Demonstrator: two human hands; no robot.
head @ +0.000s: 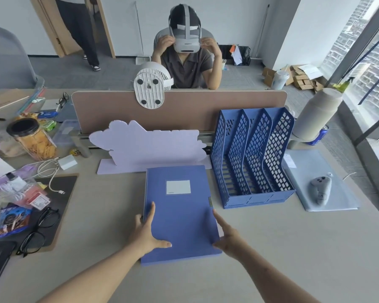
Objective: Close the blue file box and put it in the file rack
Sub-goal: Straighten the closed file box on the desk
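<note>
The blue file box (178, 206) lies flat and closed on the desk in front of me, a white label on its lid. My left hand (146, 231) clasps its left edge, thumb on top of the lid and fingers along the side. At the box's right edge my right hand (227, 235) holds on near the front corner, thumb reaching under the rim. The blue file rack (253, 156) stands upright just to the right of the box, its three slots holding nothing.
A white foam cut-out (147, 145) stands behind the box against the desk divider (184, 110). A grey controller (321, 189) rests on a pale folder at the right. Glasses (39, 228), a snack jar (34, 138) and cables crowd the left. A person with a headset sits opposite.
</note>
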